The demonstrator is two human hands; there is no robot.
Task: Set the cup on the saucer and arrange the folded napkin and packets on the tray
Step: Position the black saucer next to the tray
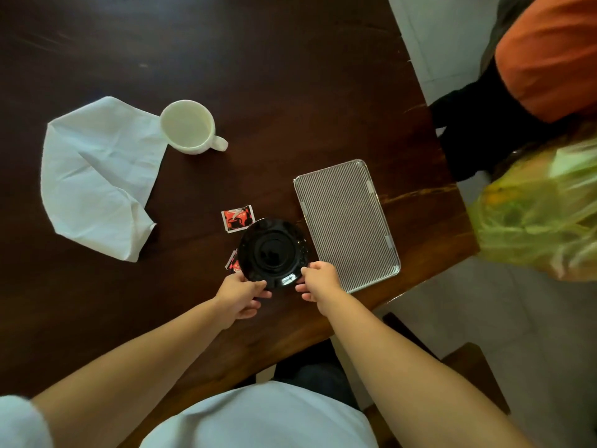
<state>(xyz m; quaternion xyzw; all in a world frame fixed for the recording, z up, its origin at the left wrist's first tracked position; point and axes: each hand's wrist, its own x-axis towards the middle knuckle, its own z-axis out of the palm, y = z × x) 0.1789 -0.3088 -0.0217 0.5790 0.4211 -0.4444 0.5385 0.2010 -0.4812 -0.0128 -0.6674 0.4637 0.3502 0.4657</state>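
A black saucer [273, 252] lies on the dark wooden table, just left of a ribbed metal tray [346, 223]. My left hand [240, 294] grips the saucer's near-left rim and my right hand [318, 281] grips its near-right rim. A white cup [189, 127] stands upright farther back, handle pointing right. A crumpled white napkin [97, 176] is spread out at the left, unfolded. One red packet [237, 218] lies just behind the saucer, partly under its rim. A second packet [233, 262] peeks out from under the saucer's left edge.
The table's edge [420, 282] runs diagonally close behind the tray on the right. Beyond it are an orange cushion [549, 56], a yellow-green plastic bag [536, 215] and a dark chair [475, 373] on a pale floor.
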